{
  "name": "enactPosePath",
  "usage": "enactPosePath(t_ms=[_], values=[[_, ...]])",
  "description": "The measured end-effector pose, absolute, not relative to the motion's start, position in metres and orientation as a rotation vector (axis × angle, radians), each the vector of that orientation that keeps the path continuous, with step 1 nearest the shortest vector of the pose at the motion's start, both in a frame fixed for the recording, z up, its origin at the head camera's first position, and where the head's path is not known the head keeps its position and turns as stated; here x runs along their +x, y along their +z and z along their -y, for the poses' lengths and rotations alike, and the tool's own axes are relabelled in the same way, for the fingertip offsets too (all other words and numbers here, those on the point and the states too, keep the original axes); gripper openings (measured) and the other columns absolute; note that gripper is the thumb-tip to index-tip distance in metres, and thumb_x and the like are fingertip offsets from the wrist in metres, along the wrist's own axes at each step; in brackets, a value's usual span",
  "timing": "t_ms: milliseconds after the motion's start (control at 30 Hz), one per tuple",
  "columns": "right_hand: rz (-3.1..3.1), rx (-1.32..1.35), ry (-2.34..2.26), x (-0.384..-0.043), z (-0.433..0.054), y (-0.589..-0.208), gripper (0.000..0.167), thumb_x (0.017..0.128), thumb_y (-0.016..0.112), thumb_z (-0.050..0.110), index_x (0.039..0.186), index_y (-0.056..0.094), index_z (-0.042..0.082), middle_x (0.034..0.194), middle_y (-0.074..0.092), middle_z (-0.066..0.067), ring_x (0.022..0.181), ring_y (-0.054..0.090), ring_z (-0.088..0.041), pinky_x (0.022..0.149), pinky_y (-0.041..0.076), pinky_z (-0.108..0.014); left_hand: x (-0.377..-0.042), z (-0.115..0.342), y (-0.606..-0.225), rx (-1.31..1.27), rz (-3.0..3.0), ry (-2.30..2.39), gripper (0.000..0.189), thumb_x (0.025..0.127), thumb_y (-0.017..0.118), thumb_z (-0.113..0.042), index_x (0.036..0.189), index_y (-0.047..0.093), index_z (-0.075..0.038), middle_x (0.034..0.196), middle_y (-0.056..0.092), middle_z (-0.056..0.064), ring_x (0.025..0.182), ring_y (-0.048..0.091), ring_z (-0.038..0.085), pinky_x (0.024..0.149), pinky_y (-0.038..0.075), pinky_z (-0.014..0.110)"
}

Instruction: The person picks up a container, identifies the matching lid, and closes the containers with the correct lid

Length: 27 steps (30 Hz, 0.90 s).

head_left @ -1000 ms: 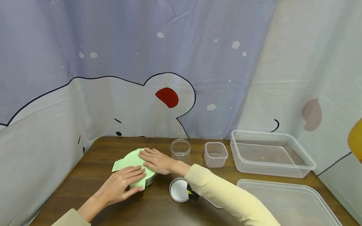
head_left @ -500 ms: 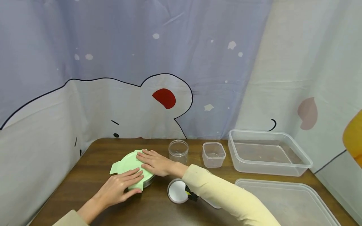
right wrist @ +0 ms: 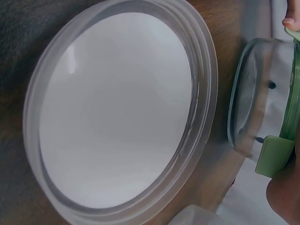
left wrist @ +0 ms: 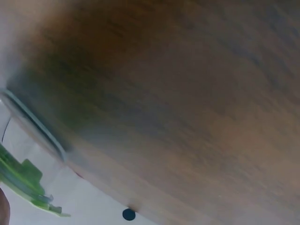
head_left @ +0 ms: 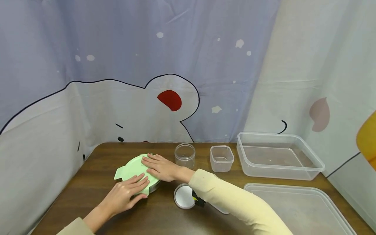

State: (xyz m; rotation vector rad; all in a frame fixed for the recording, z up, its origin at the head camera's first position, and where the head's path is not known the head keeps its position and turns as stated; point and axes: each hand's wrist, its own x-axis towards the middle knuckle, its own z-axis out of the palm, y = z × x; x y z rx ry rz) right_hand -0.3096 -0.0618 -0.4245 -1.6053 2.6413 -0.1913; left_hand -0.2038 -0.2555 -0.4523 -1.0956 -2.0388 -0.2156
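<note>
A pale green lid [head_left: 135, 168] with side flaps sits on a round clear glass container [right wrist: 246, 96] at the left of the table. My left hand [head_left: 124, 193] rests on the lid's near side, fingers extended over the top and thumb by the near flap. Across the lid's right side lies my right hand [head_left: 164, 168], its fingers stretched flat over the top. In the right wrist view one green flap [right wrist: 275, 155] stands out from the glass wall. The left wrist view catches part of the green lid [left wrist: 26, 180] at its lower left corner.
A round lid with a white disc [head_left: 184, 196] lies beside my right sleeve. Behind it stand a clear round jar [head_left: 185, 156] and a small square tub [head_left: 222, 159]. A large clear box [head_left: 279, 169] and its flat lid [head_left: 293, 205] occupy the table's right side.
The head view has shifted slightly, so the scene sits a little further left in it. Both hands keep their places on the green lid.
</note>
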Motion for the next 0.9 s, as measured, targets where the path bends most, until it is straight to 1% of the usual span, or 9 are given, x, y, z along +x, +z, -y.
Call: enactPosePath(t_ms=[200, 400, 533, 633, 900], values=[[-2.637, -1.577, -0.196, -0.3075, 0.0611, -0.4240, 0.051, 0.107, 0.018, 0.035, 0.154, 0.018, 0.017, 0.162, 0.014, 0.003, 0.150, 0.007, -0.016, 0.123, 0.010, -0.038, -0.2044, 0.2551, -0.4538, -1.129, 2.023, -0.175, 0.044, 0.098, 0.051, -0.042, 0.105, 0.074, -0.004, 0.105, 0.074, 0.008, 0.097, 0.071, 0.026, 0.076, 0.058, 0.038], [-2.626, -1.585, -0.202, -0.3054, 0.0637, -0.4247, 0.051, 0.107, 0.018, 0.034, 0.154, 0.018, 0.017, 0.162, 0.014, 0.003, 0.150, 0.007, -0.016, 0.123, 0.008, -0.036, -0.2036, 0.2556, -0.4547, -1.141, 1.971, -0.140, 0.046, 0.100, 0.046, -0.039, 0.101, 0.075, -0.004, 0.100, 0.075, 0.008, 0.093, 0.072, 0.026, 0.073, 0.059, 0.038], [-2.633, -1.589, -0.184, -0.3047, 0.0641, -0.4235, 0.051, 0.107, 0.019, 0.034, 0.154, 0.019, 0.017, 0.162, 0.014, 0.003, 0.150, 0.007, -0.016, 0.123, 0.009, -0.036, -0.2055, 0.2544, -0.4536, -1.157, 1.896, -0.116, 0.044, 0.101, 0.046, -0.036, 0.099, 0.075, -0.003, 0.097, 0.075, 0.008, 0.089, 0.072, 0.026, 0.070, 0.059, 0.038], [-2.648, -1.587, -0.176, -0.3055, 0.0635, -0.4220, 0.050, 0.107, 0.020, 0.033, 0.154, 0.019, 0.017, 0.162, 0.015, 0.003, 0.150, 0.008, -0.016, 0.123, 0.011, -0.038, -0.2076, 0.2534, -0.4520, -1.167, 1.883, -0.105, 0.043, 0.101, 0.046, -0.035, 0.099, 0.075, -0.003, 0.097, 0.075, 0.009, 0.089, 0.072, 0.026, 0.071, 0.059, 0.038], [-2.664, -1.591, -0.170, -0.3069, 0.0642, -0.4231, 0.050, 0.106, 0.020, 0.033, 0.154, 0.020, 0.016, 0.161, 0.016, 0.003, 0.150, 0.010, -0.017, 0.123, 0.011, -0.037, -0.2103, 0.2529, -0.4494, -1.187, 1.841, -0.042, 0.043, 0.103, 0.044, -0.033, 0.097, 0.074, -0.002, 0.095, 0.075, 0.009, 0.087, 0.073, 0.025, 0.069, 0.059, 0.036]])
